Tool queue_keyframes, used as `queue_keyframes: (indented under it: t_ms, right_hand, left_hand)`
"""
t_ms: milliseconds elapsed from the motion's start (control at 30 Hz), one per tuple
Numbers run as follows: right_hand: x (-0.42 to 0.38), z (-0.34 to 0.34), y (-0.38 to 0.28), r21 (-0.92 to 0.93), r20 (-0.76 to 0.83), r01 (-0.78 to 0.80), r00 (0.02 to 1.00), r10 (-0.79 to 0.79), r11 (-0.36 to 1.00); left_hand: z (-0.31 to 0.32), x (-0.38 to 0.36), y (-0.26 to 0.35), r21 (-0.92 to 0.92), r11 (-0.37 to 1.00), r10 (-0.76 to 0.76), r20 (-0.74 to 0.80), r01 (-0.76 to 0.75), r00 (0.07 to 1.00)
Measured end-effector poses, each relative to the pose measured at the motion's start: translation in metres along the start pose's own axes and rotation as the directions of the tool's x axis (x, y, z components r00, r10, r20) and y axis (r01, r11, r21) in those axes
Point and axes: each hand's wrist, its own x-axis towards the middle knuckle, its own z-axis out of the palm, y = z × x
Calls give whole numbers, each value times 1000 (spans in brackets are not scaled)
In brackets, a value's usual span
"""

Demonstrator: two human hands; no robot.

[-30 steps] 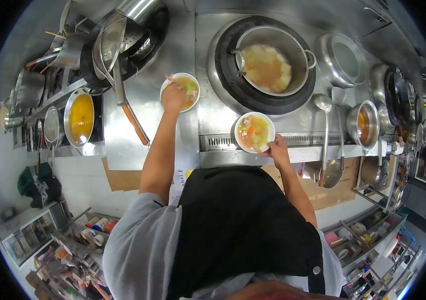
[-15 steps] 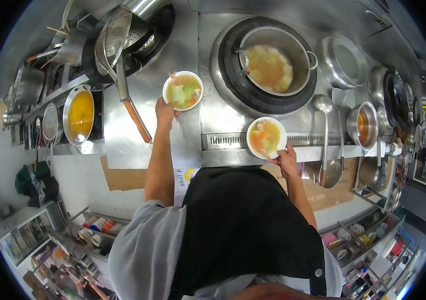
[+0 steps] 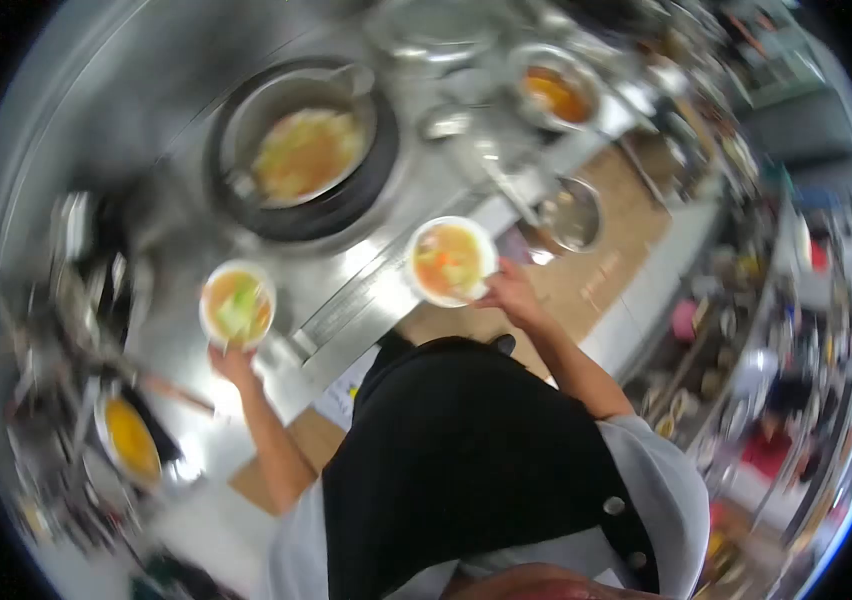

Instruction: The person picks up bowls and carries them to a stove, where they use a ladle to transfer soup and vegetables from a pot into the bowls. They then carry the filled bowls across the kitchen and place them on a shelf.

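The picture is blurred by motion. My left hand grips the near rim of a white bowl of soup with green leaves, held just over the steel counter. My right hand holds a second white bowl of orange soup by its rim, off the counter's front edge. Behind both bowls a large pot of soup sits in the round burner well.
A pan of yellow liquid lies at the lower left beside blurred utensils. A small pot of reddish sauce and a steel lid stand at the back. Crowded shelves run down the right side.
Both bowls have been lifted and drawn back toward my body. The view has swung sharply to the right, so the stove now tilts and blurs.
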Motion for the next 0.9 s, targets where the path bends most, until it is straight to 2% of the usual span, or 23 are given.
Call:
queue_keyframes:
  t_ms: [33,67,167,200,233,300,400,467,633,733,833,867,900]
  right_hand:
    - [-14,-15,-6,-87,-24,-7,1000,4,996]
    - [-24,-25,-14,-77,-69,-19,998,13,997]
    - [-55,-78,-25,11,-137,-11,991,12,1000]
    - [-66,-97,-27,38,-139,-15,990,20,999]
    - [-80,-117,-29,64,-129,-24,991,32,998]
    - [-114,-161,-36,78,-199,9,980,6,997]
    - [-161,-231,-55,84,-265,43,964,-20,996]
    - [-187,-282,-54,75,-312,69,949,-42,995]
    - [-256,-400,-43,91,-533,117,845,-51,989]
    - [-277,-474,-18,103,-639,121,769,-28,987]
    - [-307,-524,-16,169,-736,256,675,-51,952]
    - [-314,-534,-18,178,-783,280,621,-36,943]
    - [-319,-552,-16,206,-790,270,613,-3,941]
  left_hand:
    - [2,-15,3,41,999,13,74,-16,997]
    - [20,-42,20,-22,1000,-1,68,2,998]
    - [59,-102,42,61,998,-32,138,23,990]
    - [73,-121,46,104,993,-59,117,47,991]
    - [89,-147,57,101,994,-60,189,41,980]
    - [121,-194,59,149,987,-94,236,60,967]
    - [171,-256,62,265,964,-113,408,2,906]
    - [217,-310,61,224,974,-97,492,-18,865]
    - [334,-441,73,197,980,-147,691,12,708]
    - [403,-497,61,211,975,-131,787,-63,603]
    - [476,-548,45,228,969,-157,869,-97,468]
    - [497,-565,48,226,968,-158,889,-112,430]
    - [519,-584,51,225,966,-160,906,-126,392]
